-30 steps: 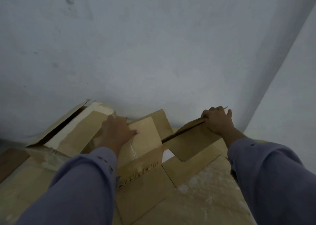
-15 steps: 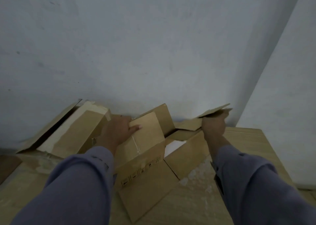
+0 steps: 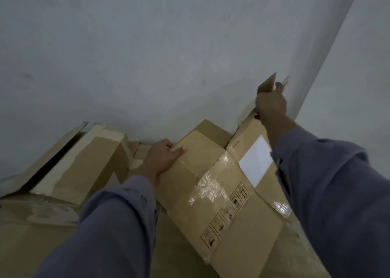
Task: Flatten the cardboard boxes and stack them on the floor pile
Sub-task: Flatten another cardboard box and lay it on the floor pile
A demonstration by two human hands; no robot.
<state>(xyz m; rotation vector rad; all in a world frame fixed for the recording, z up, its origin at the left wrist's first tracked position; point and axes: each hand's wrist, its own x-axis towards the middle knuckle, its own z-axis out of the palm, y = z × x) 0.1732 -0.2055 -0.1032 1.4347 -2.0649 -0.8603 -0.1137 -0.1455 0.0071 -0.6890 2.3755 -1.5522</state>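
A brown cardboard box (image 3: pixel 223 195) with clear tape, a white label and printed handling symbols lies tilted on the pile, nearly flat. My left hand (image 3: pixel 162 157) grips the edge of its upper left flap, thumb on top. My right hand (image 3: pixel 271 102) is raised near the wall corner and closed on the box's far flap (image 3: pixel 267 84), holding it up against the wall.
Another partly collapsed box (image 3: pixel 84 161) with pale tape strips leans on the wall at the left. Flattened cardboard (image 3: pixel 31 235) covers the floor below. The grey wall (image 3: pixel 168 56) and the room corner at the right close off the far side.
My right hand has lifted the far flap up and to the right along the wall. The box has turned its taped, labelled face upward. My left hand has kept its grip.
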